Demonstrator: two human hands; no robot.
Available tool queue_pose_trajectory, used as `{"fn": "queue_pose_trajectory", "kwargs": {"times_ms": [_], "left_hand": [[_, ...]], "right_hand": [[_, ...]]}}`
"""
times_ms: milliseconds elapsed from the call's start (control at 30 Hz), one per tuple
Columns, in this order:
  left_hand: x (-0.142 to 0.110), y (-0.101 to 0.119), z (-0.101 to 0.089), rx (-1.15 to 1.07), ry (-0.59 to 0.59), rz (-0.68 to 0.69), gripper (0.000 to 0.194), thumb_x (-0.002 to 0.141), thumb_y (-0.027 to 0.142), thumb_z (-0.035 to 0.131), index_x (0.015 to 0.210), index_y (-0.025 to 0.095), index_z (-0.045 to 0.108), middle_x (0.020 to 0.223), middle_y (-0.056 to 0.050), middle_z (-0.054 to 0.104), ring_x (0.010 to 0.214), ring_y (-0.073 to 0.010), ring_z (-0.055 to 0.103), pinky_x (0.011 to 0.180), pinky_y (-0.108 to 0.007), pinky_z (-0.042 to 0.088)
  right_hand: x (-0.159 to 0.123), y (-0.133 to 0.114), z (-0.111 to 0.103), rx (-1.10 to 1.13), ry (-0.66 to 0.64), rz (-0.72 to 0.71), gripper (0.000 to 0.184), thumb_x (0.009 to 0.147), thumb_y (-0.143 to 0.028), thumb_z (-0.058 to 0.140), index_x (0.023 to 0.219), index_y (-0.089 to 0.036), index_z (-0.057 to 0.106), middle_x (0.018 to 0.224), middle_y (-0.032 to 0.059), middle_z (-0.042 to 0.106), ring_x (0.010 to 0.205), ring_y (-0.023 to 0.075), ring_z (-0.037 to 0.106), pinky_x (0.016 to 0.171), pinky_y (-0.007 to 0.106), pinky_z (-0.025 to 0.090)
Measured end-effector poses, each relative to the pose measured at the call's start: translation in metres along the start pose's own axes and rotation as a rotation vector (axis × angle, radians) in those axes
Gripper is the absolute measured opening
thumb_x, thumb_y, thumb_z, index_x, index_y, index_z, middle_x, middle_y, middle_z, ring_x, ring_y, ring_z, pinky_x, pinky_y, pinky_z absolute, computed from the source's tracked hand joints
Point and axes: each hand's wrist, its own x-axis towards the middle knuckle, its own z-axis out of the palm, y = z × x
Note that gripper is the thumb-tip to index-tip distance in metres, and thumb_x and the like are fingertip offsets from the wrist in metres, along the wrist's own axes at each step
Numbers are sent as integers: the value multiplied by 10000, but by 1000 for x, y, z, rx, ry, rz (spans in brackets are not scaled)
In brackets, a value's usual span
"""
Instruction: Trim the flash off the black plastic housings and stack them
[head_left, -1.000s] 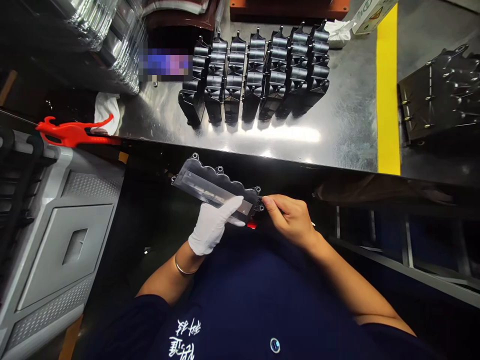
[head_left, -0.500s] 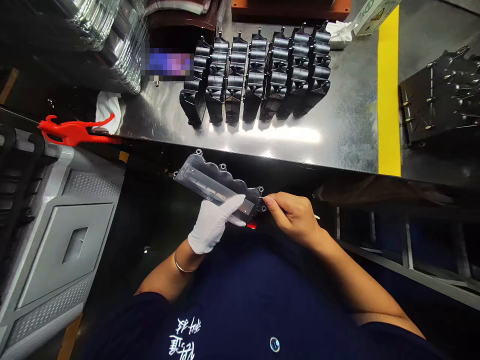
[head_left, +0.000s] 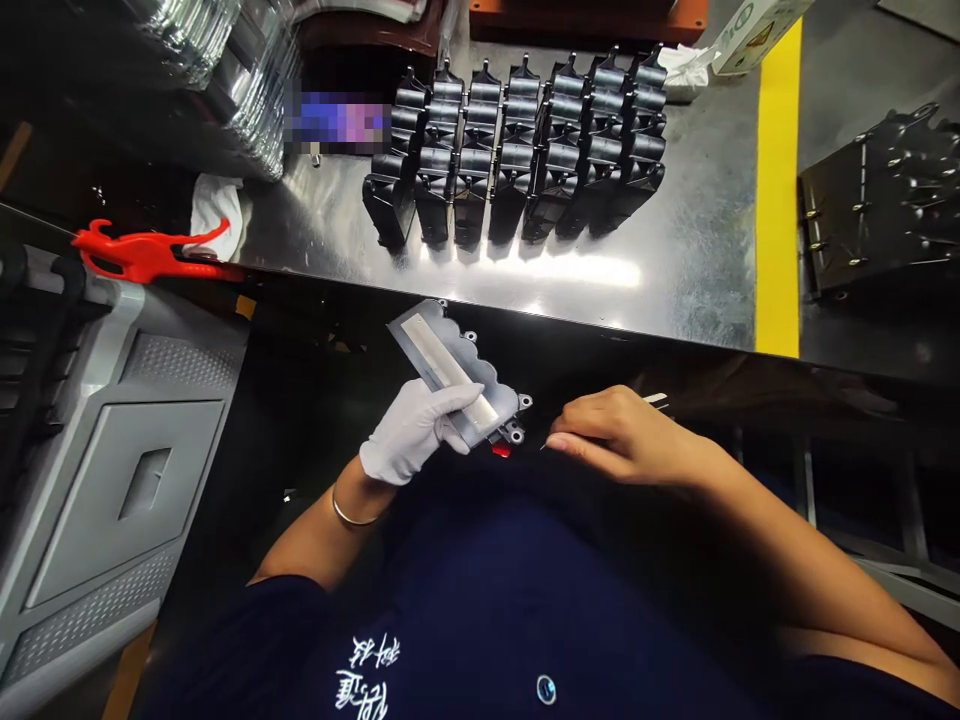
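In the head view my left hand (head_left: 409, 430), in a white glove, grips a black plastic housing part (head_left: 491, 378). The part has a scalloped edge, small eyelets with metal rings and a pale flat strip along its face. My thumb lies across that strip; the other fingers are mostly hidden beneath. A small red piece (head_left: 501, 450) shows under the part's lower end. To the right, clear of the part, my bare right hand (head_left: 615, 435) is closed on a thin pointed tool (head_left: 656, 399). Its fine tip pokes out past the fingertips, and pale ends stick out behind the hand.
Several similar black parts (head_left: 514, 160) stand in a row on the metal table (head_left: 697, 240). A red air gun (head_left: 142, 255) and a white cloth (head_left: 214, 215) lie at its left edge. Yellow tape (head_left: 778, 200) crosses the right side, before another black part (head_left: 877, 200).
My right hand has drawn away from the part's eyelet end, to the right and slightly down. The part has tilted in my left hand, and its strip now catches the light.
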Motion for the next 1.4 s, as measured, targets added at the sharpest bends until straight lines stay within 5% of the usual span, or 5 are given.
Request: {"fn": "queue_pose_trajectory", "kwargs": {"times_ms": [367, 867, 1033, 1233, 1400], "left_hand": [[4, -12, -3, 75, -116, -67, 378, 789, 345, 697, 1094, 123, 669, 911, -94, 712, 681, -175, 671, 400, -184, 469], [5, -11, 1, 52, -110, -135, 230, 813, 271, 661, 961, 100, 702, 769, -74, 705, 565, -129, 634, 388, -168, 471], [14, 2, -12, -233, -34, -100, 169, 827, 195, 623, 945, 92, 688, 846, -76, 716, 634, -134, 679, 477, -183, 552], [18, 1, -13, -344, -129, -243, 115, 820, 148, 617, 891, 85, 681, 770, -64, 699, 681, -149, 693, 646, -234, 597], [17, -4, -3, -222, -279, -387, 284, 885, 351, 552, 826, 100, 671, 674, -53, 660, 538, -122, 630, 535, -220, 539]], "right_hand": [[13, -1, 4, -221, 133, -23, 375, 972, -343, 417, 695, -166, 598, 591, 11, 555, 513, 101, 478, 512, 241, 304], [10, 7, 4, -134, 23, -72, 399, 981, -355, 411, 686, -169, 606, 578, 0, 537, 502, 92, 447, 529, 251, 280], [-1, 12, 16, -76, -93, -58, 433, 974, -380, 428, 628, -171, 584, 534, -15, 522, 466, 83, 444, 505, 250, 294], [2, 12, 21, -62, 372, -68, 356, 837, -474, 641, 1046, -185, 651, 976, 102, 702, 802, 158, 677, 611, 228, 515], [15, 6, 20, -87, 329, -185, 434, 834, -441, 658, 1206, -224, 603, 1191, 95, 680, 978, 195, 695, 764, 261, 576]]}}
